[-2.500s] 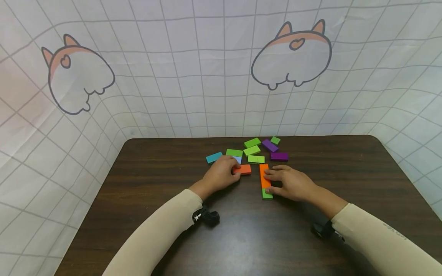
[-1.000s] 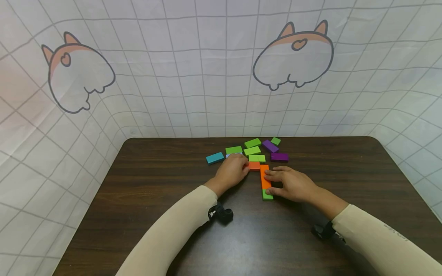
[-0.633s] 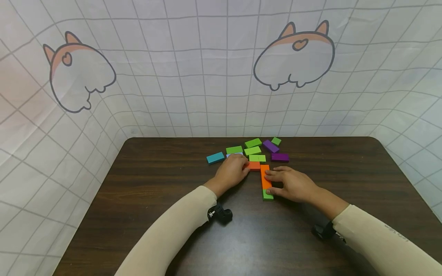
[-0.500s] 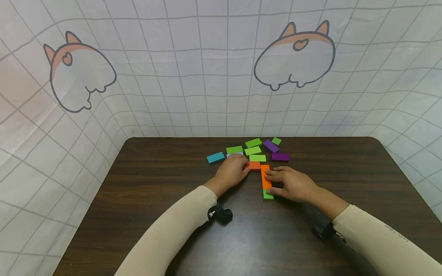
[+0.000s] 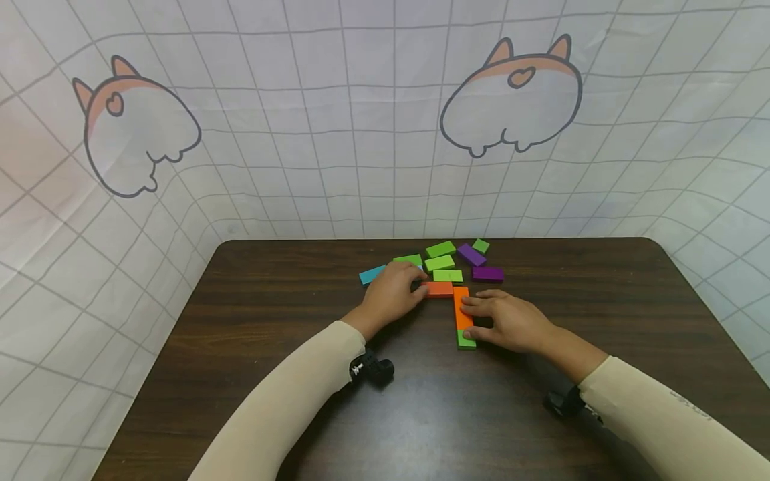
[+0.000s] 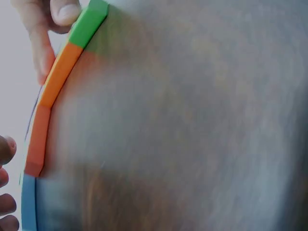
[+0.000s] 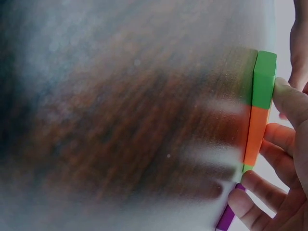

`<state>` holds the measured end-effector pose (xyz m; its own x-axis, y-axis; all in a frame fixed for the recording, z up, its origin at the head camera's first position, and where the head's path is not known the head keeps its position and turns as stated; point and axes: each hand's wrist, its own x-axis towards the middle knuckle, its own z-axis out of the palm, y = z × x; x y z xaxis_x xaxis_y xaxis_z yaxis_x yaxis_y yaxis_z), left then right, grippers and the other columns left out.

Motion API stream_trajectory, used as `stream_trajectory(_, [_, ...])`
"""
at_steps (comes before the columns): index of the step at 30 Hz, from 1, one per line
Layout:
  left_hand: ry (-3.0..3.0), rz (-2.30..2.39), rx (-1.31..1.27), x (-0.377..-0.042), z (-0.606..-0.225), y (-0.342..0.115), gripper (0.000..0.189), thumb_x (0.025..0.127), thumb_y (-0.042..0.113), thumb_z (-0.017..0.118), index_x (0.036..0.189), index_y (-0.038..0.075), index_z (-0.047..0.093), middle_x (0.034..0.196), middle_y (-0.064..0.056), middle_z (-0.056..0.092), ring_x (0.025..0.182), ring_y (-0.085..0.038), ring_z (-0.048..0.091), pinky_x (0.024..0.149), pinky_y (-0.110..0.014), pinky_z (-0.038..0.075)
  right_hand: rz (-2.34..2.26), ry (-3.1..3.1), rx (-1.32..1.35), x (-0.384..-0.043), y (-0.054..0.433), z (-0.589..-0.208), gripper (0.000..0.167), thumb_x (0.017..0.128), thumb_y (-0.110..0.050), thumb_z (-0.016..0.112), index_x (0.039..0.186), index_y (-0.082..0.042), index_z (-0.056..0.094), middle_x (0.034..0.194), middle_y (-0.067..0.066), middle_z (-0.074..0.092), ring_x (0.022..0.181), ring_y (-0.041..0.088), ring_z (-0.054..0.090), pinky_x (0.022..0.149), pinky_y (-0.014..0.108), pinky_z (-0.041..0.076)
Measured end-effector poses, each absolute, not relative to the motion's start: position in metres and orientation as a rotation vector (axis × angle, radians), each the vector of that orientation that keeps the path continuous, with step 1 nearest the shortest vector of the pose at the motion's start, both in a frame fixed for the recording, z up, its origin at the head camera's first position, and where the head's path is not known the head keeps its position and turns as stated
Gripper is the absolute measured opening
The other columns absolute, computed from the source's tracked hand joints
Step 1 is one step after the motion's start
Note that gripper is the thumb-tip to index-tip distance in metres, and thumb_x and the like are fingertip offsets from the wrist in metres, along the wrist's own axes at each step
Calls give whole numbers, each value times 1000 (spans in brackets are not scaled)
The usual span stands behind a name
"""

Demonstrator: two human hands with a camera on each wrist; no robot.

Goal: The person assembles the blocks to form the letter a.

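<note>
My left hand (image 5: 390, 292) is just off the left end of a red-orange block (image 5: 440, 290). Its fingers are loosely bent with nothing between them, and a gap shows in the left wrist view. The red-orange block lies flat, its right end against the top of an upright-running orange block (image 5: 461, 322). Below that, a green block (image 5: 466, 343) continues the line end to end. Fingers of my right hand (image 5: 508, 322) rest on the orange block, with the thumb touching the green one (image 7: 264, 79). The left hand partly covers a teal block (image 5: 370, 274) and a pale blue one.
Behind the hands lie several light green blocks (image 5: 448, 276), two purple blocks (image 5: 487, 274) and a small green piece (image 5: 480, 246). They sit near the far edge of the dark wooden table (image 5: 271, 300). A white gridded curtain (image 5: 361, 133) hangs behind and at both sides.
The left hand slid the red-orange block rightward until it met the orange block. It has since let go and drawn back left. The right hand has stayed put.
</note>
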<state>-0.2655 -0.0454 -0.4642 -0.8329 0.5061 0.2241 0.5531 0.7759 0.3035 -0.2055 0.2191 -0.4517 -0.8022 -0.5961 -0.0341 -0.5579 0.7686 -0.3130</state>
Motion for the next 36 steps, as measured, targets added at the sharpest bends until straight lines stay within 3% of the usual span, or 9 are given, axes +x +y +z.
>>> stream_trajectory(24, [-2922,-429,-652,-284,-459,-109,32,97,29,71,125,15,72,128,-5,68,120,-28,58,103,-47,44,-432,2838,-918,-204,219,-453,60,94,-48,71,141,-11,64,148,6,56,139,34,47,103,58,46])
stream_trajectory(36, [-2976,-457,-583,-284,-466,-134,31,96,26,71,124,11,72,118,-6,72,110,-28,61,100,-46,46,-425,2835,-925,-205,219,-453,61,94,-48,71,142,-10,63,148,7,56,139,35,47,104,58,45])
